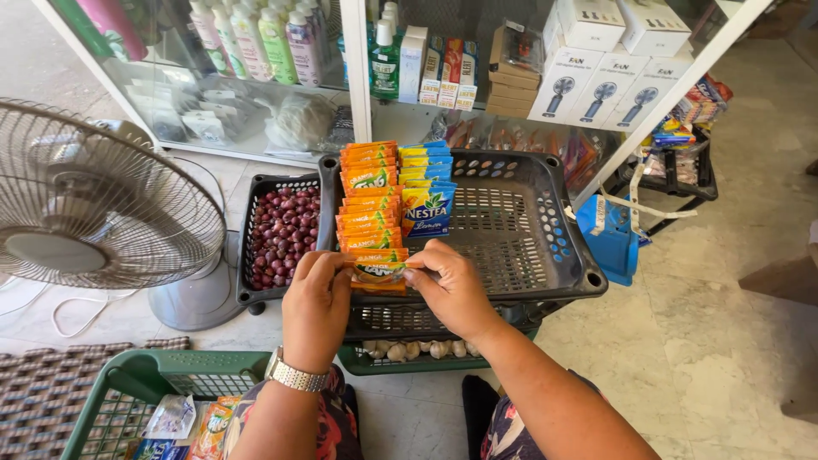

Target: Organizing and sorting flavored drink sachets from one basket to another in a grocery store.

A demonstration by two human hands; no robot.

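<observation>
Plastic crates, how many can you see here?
5: grey crate under the hands, dark one of red fruit, green one lower left, green one beneath, black one far right; others may be hidden.

Both hands forward, close together: left hand (317,300) and right hand (449,288) fingers pinched, thumbs up; watch on left wrist.

Pale marble floor (724,341), glass shelving (256,102), daylight.

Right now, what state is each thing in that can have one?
Orange sachet: pinched between left hand and right hand.
Orange sachet row: overlapping in grey basket.
Blue sachet row: overlapping beside it.
Black crate: holding red fruit.
Fan: blades blurred, cannot tell.
</observation>
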